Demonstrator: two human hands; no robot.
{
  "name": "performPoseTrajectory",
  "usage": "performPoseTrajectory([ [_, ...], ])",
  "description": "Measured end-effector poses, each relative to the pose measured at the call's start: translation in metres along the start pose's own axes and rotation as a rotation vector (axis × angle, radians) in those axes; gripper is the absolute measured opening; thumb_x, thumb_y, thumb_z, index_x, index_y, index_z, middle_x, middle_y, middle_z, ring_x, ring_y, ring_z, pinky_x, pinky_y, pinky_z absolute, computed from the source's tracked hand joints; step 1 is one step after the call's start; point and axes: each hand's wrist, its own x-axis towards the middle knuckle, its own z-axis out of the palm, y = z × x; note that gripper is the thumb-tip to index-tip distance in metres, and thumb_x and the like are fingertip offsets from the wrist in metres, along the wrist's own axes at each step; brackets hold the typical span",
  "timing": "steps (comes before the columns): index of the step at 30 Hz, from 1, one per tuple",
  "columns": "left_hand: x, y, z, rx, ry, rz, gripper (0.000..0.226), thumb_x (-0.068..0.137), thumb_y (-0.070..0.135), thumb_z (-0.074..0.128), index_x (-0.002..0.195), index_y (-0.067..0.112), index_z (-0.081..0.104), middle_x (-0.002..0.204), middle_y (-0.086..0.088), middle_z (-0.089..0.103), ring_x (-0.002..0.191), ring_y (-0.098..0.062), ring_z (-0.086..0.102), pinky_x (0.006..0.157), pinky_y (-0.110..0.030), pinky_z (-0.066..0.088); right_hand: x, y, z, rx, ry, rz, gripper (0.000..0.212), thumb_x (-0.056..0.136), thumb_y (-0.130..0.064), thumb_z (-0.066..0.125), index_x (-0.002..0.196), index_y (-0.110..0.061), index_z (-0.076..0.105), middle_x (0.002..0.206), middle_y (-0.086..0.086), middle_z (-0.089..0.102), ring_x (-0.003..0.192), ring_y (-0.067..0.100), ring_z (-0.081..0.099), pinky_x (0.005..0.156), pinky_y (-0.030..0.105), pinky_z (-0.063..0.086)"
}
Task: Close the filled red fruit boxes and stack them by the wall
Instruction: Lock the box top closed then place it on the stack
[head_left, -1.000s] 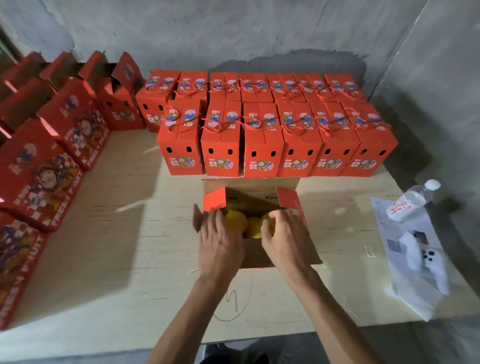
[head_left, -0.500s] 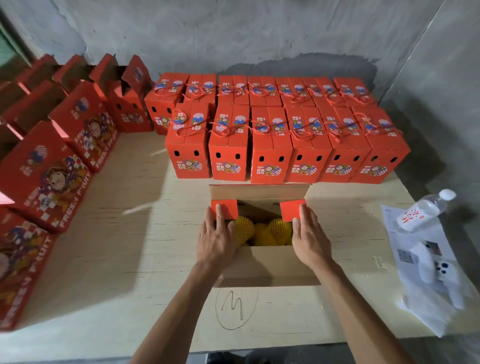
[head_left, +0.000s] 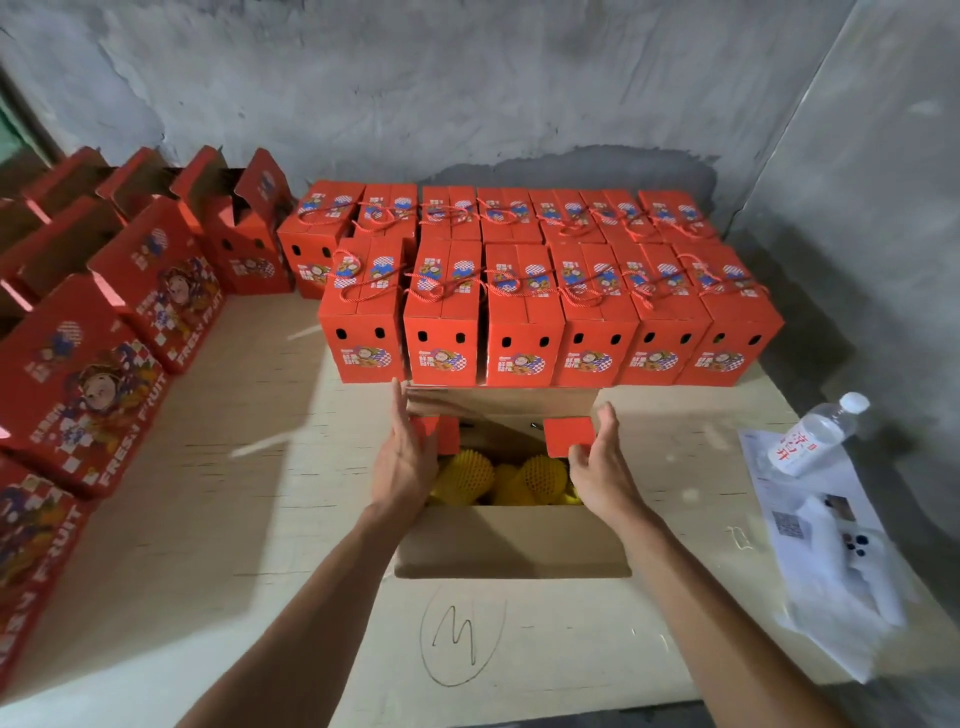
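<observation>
Leftmost, open red boxes (head_left: 156, 291) line the desk (head_left: 249, 519). Centrally, the left hand (head_left: 402, 462), fingers straight, touches the open fruit box's (head_left: 511, 540) left flap (head_left: 436, 434); the right hand (head_left: 602, 467) pinches the right flap (head_left: 569, 434). Closed boxes (head_left: 550, 312) stand behind by the wall (head_left: 467, 93).

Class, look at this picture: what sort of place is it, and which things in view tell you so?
Probably a fruit packing room. Closed red boxes stand in rows against a bare concrete wall, more boxes wait at the left, and an open box holds netted yellow fruit.
</observation>
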Motion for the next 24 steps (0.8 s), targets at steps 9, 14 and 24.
performPoseTrajectory([
  [9, -0.007, -0.015, -0.006, 0.319, -0.030, 0.157, 0.077, 0.066, 0.086, 0.064, 0.112, 0.027, 0.045, 0.121, 0.006, 0.054, 0.117, -0.017, 0.050, 0.089, -0.039, 0.052, -0.010, 0.027, -0.006, -0.139, -0.015, -0.255, 0.089, 0.076, -0.052, 0.086, 0.141, -0.021, 0.034, 0.162, 0.003, 0.034, 0.132, 0.015, 0.051, 0.093, 0.030, 0.052],
  [14, 0.003, -0.015, 0.002, 0.296, -0.253, 0.084, 0.074, 0.079, 0.077, 0.065, 0.126, 0.025, 0.042, 0.166, 0.001, 0.026, 0.157, -0.025, 0.012, 0.119, -0.056, 0.036, -0.005, 0.026, -0.005, -0.394, -0.017, -0.294, 0.077, 0.082, -0.066, 0.073, 0.131, -0.016, 0.040, 0.165, 0.005, 0.029, 0.116, 0.021, 0.064, 0.073, 0.035, 0.059],
  [24, 0.004, -0.008, 0.004, 0.459, -0.223, 0.084, 0.050, 0.088, 0.070, 0.061, 0.114, 0.031, 0.042, 0.150, 0.006, 0.033, 0.119, -0.029, 0.047, 0.083, -0.049, 0.059, 0.025, -0.002, -0.011, -0.805, -0.095, -0.202, 0.086, 0.078, -0.085, 0.058, 0.126, -0.017, 0.037, 0.122, 0.002, 0.043, 0.084, 0.019, 0.061, 0.060, 0.028, 0.044],
])
